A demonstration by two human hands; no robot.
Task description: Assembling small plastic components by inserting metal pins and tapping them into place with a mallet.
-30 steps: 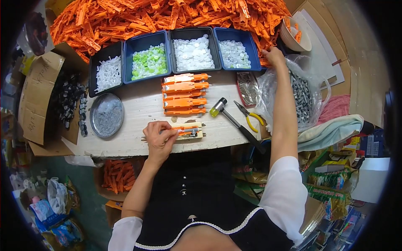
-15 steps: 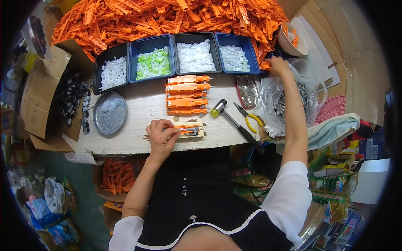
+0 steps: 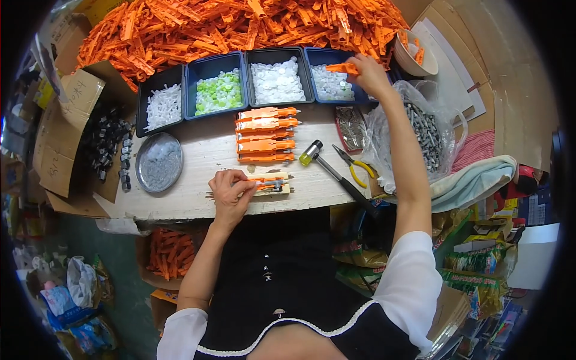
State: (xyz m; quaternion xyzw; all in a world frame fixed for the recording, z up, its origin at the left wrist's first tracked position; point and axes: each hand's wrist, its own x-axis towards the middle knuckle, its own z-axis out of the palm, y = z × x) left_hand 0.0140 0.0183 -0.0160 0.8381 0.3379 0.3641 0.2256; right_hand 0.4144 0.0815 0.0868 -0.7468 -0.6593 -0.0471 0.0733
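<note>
Across the far side of the table (image 3: 198, 150), a great heap of orange plastic parts (image 3: 228, 27), spilling from edge to edge. At the left, an open cardboard box (image 3: 57, 138) with small black parts (image 3: 105, 141) tumbling out of it. In front of the heap, a row of four dark blue trays (image 3: 243, 57): white pieces (image 3: 163, 107) in the first, green and white pieces (image 3: 219, 91) in the second, white discs (image 3: 277, 83) in the third, more small white pieces (image 3: 331, 87) in the fourth. To the right, a clear plastic bag (image 3: 390, 120) full of grey metal parts (image 3: 425, 129), and beyond it a pale bowl (image 3: 414, 57) with a few orange bits. Nearer, a round metal dish (image 3: 159, 162) on the bare wood.

At mid-table, a stack of four assembled orange pieces (image 3: 266, 135), lying side by side. Just right of them, a small hammer (image 3: 333, 171) with a yellow-tipped head and a pair of yellow-handled pliers (image 3: 354, 168).

Right hand (image 3: 369, 75) stretched out over the fourth tray, fingers (image 3: 359, 67) clamped on a single orange piece (image 3: 341, 68), held above the tray's far rim. Left hand (image 3: 231, 195) at the near edge of the table, fingers (image 3: 246, 187) pinched together on the end of an orange assembly (image 3: 271, 179) seated in a small wooden jig (image 3: 279, 187).
</note>
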